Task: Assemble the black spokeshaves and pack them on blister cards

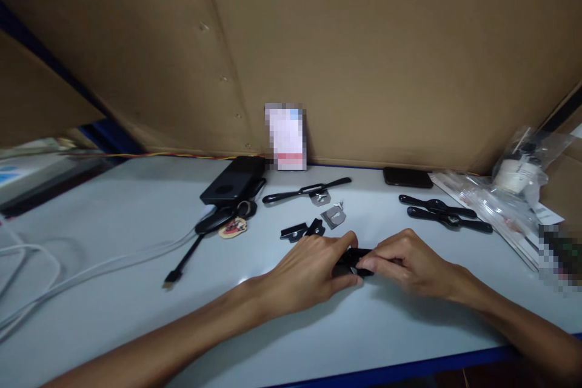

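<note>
Near the front middle of the table, my left hand (pixel 313 264) is closed around a black spokeshave (pixel 354 260), its thumb below and fingers above. My right hand (pixel 407 264) pinches at the same tool from the right; its fingertips cover much of it. Just beyond my left hand lie small black cap pieces (pixel 302 231) and a grey metal blade (pixel 334 216) with a slot. Farther back rests another black spokeshave body (pixel 307 190), with a second blade (pixel 320 197) and a small screw beside it.
Two black spokeshaves (pixel 448 215) lie at the right, beside clear plastic bags (pixel 493 209). A dark phone (pixel 408 177) lies at the back; a lit screen (pixel 288 138) leans on the cardboard wall (pixel 364 54). Left are a black box (pixel 233 179), a short cable (pixel 186 257) and white cables (pixel 91 273).
</note>
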`<action>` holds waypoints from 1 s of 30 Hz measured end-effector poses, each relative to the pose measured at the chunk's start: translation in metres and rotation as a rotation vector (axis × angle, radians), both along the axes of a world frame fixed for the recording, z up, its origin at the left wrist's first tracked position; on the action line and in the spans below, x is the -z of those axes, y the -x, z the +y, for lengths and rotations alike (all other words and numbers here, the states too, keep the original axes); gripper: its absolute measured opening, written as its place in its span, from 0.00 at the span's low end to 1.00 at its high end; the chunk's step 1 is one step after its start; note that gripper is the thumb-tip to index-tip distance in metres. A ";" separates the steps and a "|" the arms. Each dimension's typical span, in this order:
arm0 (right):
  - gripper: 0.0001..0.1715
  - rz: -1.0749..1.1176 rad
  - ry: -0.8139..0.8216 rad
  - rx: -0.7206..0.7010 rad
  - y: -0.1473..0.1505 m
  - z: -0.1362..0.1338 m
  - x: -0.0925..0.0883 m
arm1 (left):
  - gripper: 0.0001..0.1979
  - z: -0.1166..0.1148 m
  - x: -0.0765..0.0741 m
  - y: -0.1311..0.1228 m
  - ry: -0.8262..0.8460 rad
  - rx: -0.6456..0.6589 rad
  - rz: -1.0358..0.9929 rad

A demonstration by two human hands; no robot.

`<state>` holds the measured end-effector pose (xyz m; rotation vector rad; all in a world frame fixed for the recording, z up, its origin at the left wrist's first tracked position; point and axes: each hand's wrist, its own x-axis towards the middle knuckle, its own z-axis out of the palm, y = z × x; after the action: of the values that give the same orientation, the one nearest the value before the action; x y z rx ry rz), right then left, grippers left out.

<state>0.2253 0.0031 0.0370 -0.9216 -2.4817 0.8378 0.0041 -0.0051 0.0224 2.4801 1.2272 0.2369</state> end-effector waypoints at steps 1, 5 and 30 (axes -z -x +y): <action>0.28 -0.012 -0.026 0.004 0.000 0.000 0.000 | 0.16 0.000 0.000 0.000 -0.001 0.004 -0.002; 0.25 -0.078 -0.193 0.068 -0.001 0.001 0.001 | 0.17 0.001 0.002 0.000 -0.017 0.003 0.008; 0.30 -0.055 -0.174 0.061 0.002 -0.003 0.005 | 0.16 0.001 0.003 0.000 -0.005 0.001 0.001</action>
<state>0.2235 0.0004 0.0318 -0.9651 -2.5114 0.5738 0.0038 -0.0045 0.0196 2.4857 1.2266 0.2394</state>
